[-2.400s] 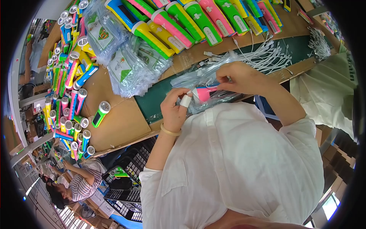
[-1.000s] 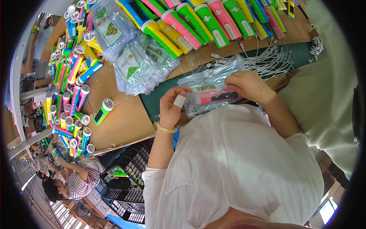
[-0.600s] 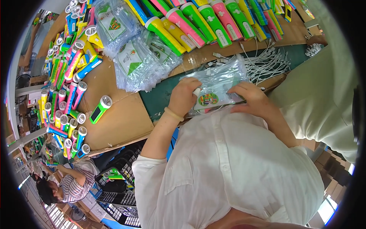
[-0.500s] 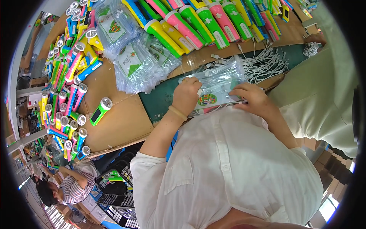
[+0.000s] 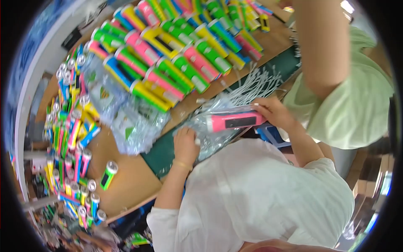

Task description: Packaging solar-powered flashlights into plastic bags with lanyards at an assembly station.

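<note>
Much of what we handle is hard to read: the clear plastic bag [image 5: 212, 132] at the centre of the frame is a crumpled sheen, and we cannot tell where its mouth lies. Our white shirt [image 5: 260, 193] fills the lower middle and hides the near edge of the table [image 5: 126, 185]. Another person's pale green sleeve [image 5: 357, 109] and bare arm [image 5: 323, 46] cover the upper right, cutting off the table end there.

Our right hand [image 5: 275, 113], right of centre, has its fingers closed on the tail end of a pink torch [image 5: 233, 122], which lies level inside or against the bag; we cannot tell which. Our left hand [image 5: 185, 145], just below and left of it, presses down on the bag over the dark green mat [image 5: 161, 155], fingers curled together; whether it pinches the film we cannot see.

A bundle of white cords [image 5: 256, 84] lies just above the torch. Rows of green, pink, yellow and blue torches [image 5: 176, 63] fill the top centre. A heap of clear bags with green and white inserts [image 5: 126, 122] sits left of centre. More torches [image 5: 71, 138] stand on end along the left rim, and one green torch [image 5: 108, 174] lies alone at lower left.
</note>
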Tool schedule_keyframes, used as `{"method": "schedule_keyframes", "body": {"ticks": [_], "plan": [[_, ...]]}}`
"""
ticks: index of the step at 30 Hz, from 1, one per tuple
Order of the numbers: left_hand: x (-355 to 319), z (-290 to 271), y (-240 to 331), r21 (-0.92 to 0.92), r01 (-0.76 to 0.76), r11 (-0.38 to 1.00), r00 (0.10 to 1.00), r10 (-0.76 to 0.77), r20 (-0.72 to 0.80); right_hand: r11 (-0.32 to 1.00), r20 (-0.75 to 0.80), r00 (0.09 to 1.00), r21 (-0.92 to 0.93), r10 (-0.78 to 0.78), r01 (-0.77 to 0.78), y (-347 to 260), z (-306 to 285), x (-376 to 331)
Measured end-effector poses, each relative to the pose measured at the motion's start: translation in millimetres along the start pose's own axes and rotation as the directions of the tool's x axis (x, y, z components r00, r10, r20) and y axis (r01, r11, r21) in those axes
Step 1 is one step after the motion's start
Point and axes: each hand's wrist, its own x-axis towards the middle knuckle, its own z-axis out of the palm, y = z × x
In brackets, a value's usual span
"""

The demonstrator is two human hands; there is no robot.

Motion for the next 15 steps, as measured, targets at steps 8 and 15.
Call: {"method": "schedule_keyframes", "body": {"ticks": [8, 15], "plan": [[-5, 9, 8, -0.126, 0.015, 0.992, 0.997, -0.024, -0.069, 0.782, -0.261, 0.924, 0.620, 0.278, -0.061, 32, 16, 49], [-5, 0, 16, -0.180, 0.074, 0.981, 0.996, -0.080, -0.027, 0.584, -0.479, 0.760, 0.795, 0.438, 0.165, 119, -25, 148]]}}
